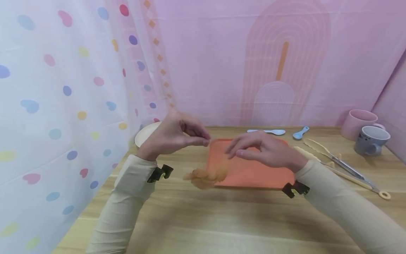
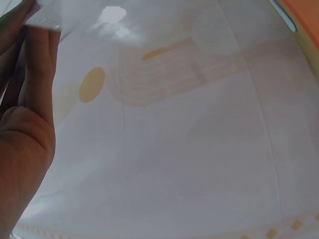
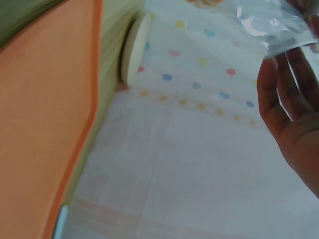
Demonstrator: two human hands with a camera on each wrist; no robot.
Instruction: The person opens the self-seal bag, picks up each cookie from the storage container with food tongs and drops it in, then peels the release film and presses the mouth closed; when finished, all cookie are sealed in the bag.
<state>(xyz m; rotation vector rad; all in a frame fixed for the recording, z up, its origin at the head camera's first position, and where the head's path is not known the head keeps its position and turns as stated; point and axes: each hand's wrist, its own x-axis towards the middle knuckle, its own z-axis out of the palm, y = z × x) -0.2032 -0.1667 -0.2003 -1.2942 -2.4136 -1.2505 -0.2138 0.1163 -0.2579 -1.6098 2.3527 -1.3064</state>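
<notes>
My left hand (image 1: 177, 135) pinches the top edge of a clear plastic bag (image 3: 271, 25) between thumb and fingertips, above the table. Orange-brown wrinkled pieces (image 1: 204, 177) show through the bag's lower part, over the left edge of an orange tray (image 1: 253, 173). My right hand (image 1: 266, 150) is held above the tray, fingers bent slightly and thumb apart from them. In the right wrist view its fingertips (image 3: 269, 67) come right up to the bag's edge. A strip of the bag (image 2: 45, 20) also shows at the left hand's fingertips in the left wrist view.
A pale plate (image 1: 147, 134) lies behind the left hand. Two light-blue spoons (image 1: 300, 134) lie behind the tray. To the right are cream-tipped tongs (image 1: 349, 167), a pink mug (image 1: 358, 125) and a grey mug (image 1: 371, 141). Patterned cloths (image 1: 206, 63) hang behind and at the left.
</notes>
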